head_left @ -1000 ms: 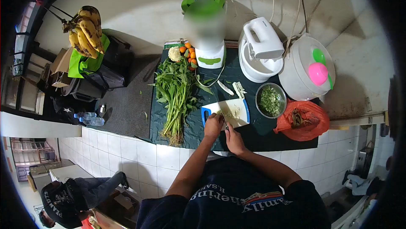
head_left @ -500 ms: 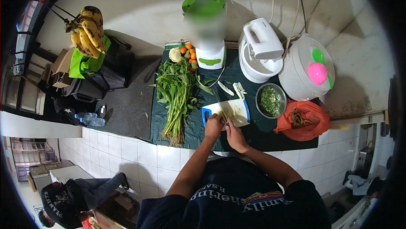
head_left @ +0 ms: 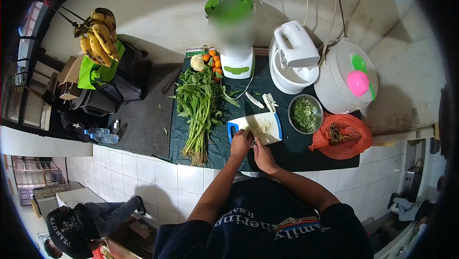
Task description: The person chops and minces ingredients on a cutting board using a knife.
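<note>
A white cutting board [head_left: 271,121] with a blue edge lies before me, with small pale chopped bits [head_left: 261,129] scattered on it. My right hand [head_left: 263,156] is closed around the handle of a knife [head_left: 247,119], whose dark, thin blade points away from me over the board. Close beside it, my left hand [head_left: 241,143] is curled at the board's near left side, its fingers pinched together; what they hold is hidden. Beyond the board lie a white peeled piece [head_left: 255,100] and several pale sticks [head_left: 269,102]. A metal bowl [head_left: 305,113] of chopped greens stands to the right.
Leafy greens [head_left: 196,101] lie left, below a cauliflower [head_left: 197,62] and small orange fruits [head_left: 212,54]. A blender [head_left: 237,63], a stand mixer [head_left: 294,51], a white lidded tub [head_left: 334,75] and a red plastic bag [head_left: 356,137] line the back and right. A person [head_left: 71,230] is at lower left.
My right hand and the knife have shifted slightly left, toward my left hand. The left hand stays in nearly the same place, and the things on the table have not moved.
</note>
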`<state>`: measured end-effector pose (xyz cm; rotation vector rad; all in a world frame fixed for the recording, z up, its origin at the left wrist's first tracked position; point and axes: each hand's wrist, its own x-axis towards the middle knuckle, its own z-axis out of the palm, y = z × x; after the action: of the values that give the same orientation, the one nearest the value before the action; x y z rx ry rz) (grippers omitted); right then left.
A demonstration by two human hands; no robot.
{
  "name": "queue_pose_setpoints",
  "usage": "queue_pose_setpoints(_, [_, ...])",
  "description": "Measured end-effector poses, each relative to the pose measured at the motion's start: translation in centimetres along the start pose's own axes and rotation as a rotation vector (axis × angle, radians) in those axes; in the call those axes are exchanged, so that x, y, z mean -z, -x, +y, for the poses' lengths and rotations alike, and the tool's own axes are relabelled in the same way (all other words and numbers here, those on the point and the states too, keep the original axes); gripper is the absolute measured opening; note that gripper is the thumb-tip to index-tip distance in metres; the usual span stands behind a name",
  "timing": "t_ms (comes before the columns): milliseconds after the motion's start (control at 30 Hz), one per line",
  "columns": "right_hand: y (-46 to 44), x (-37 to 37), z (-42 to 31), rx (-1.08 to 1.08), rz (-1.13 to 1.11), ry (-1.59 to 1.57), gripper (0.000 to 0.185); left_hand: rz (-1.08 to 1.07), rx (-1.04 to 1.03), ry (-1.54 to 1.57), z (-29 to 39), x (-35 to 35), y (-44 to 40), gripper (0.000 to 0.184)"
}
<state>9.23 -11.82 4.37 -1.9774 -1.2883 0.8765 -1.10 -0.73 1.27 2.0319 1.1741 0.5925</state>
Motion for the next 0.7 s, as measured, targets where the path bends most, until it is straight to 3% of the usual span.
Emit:
queue_pose_setpoints(233, [-0.1, 2.1, 1.8, 0.046, 0.019, 0.013, 0.049, -0.080, 0.013, -0.128, 0.4, -0.4, 0.9, 0.021])
queue_pose_setpoints(433, [1.0, 5.3, 3.3, 0.040, 0.047, 0.046, 0.048, -0.118, -0.123, 0.094, 2.3, -1.4, 0.1, 0.020])
queue_pose_setpoints(500, [1.4, 6.3, 3.1, 0.058, 0.062, 0.118, 0.046, -0.098, 0.109, 0.283, 3.6, -1.1, 0.0, 0.018])
queue_pose_setpoints(700, [2.3, 7.7, 2.3, 0.010, 0.051, 0.146, 0.041, 0.003, 0.081, 0.189, 4.1, 1.8, 1.2, 0.015])
